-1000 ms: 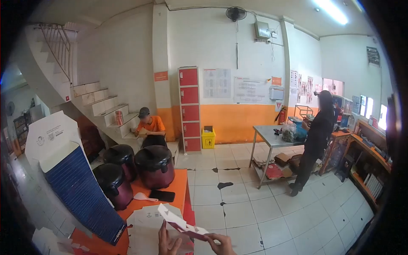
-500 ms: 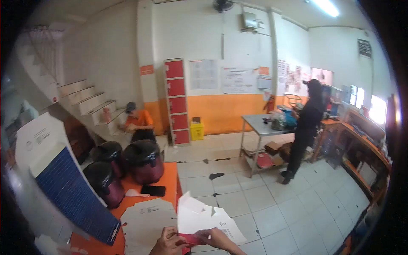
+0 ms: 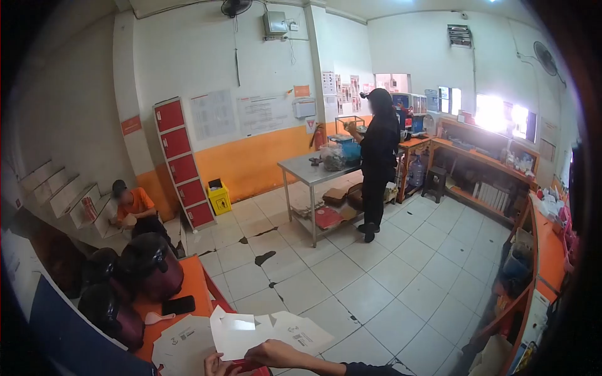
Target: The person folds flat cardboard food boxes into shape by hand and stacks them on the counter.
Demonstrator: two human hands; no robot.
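At the bottom of the head view, my left hand (image 3: pixel 219 365) closes its fingers on the near left edge of a flat white carton blank (image 3: pixel 291 331) with a red underside. My right hand (image 3: pixel 276 354) grips the same near edge, fingers bent over it. The blank has cut flaps and small printed marks. Beside it, a second white carton blank (image 3: pixel 185 343) lies on the orange table (image 3: pixel 195 282). A large blue printed carton sheet (image 3: pixel 69 323) stands at the left. Parts of both hands run off the lower frame edge.
Dark rice cookers (image 3: pixel 150 266), a black phone (image 3: pixel 179 305) and a white paddle (image 3: pixel 159 318) are on the table. A person in black (image 3: pixel 379 156) stands at a metal table (image 3: pixel 313 168). A person in orange (image 3: pixel 135 207) sits by the stairs. Shelves (image 3: pixel 489 166) line the right.
My view has swung right, bringing more of the right-hand shelves into sight. Both hands still hold the carton blank, now lower and further left in view.
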